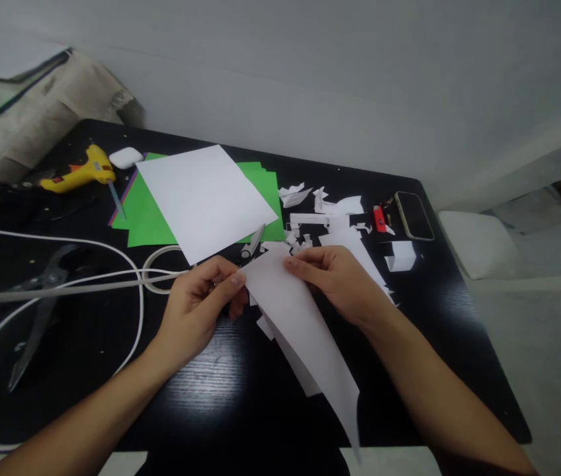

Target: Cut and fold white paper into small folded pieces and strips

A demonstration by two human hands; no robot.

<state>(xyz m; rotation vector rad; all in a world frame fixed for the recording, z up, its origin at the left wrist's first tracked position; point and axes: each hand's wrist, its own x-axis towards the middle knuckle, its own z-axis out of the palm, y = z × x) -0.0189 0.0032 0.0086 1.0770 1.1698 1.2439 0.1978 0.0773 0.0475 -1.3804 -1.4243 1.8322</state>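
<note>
**Both hands on a cut paper piece (305, 330) over the black worktop (211, 390)**

The left hand (201, 304) pinches the paper piece at its upper left edge, thumb on top, fingers curled under; grip narrow, closed on the sheet. The right hand (340, 281) holds the upper right edge w/ fingertips flat on the paper; grip also closed on it. The piece is white and long, wide at the top btwn the hands, tapering to a thin point that hangs down toward the near edge of the worktop. It's lifted off the surface, tilted. A second white strip shows just under it; can't tell if it's part of the same sheet.

Behind the hands, a square white sheet (206, 198) lies on top of green paper (146, 221). Scissors (253, 243) rest at the sheet's near right corner, just beyond the fingertips. White paper scraps (330, 211) are scattered to the right, w/ a red lighter (378, 218) and a phone (413, 215) side by side near the far right corner.

On the left: a yellow glue gun (75, 173) at the back, a small white case (126, 157) beside it, a white cable (112, 281) looping across, and dark pliers (37, 311) under the cable.
</note>
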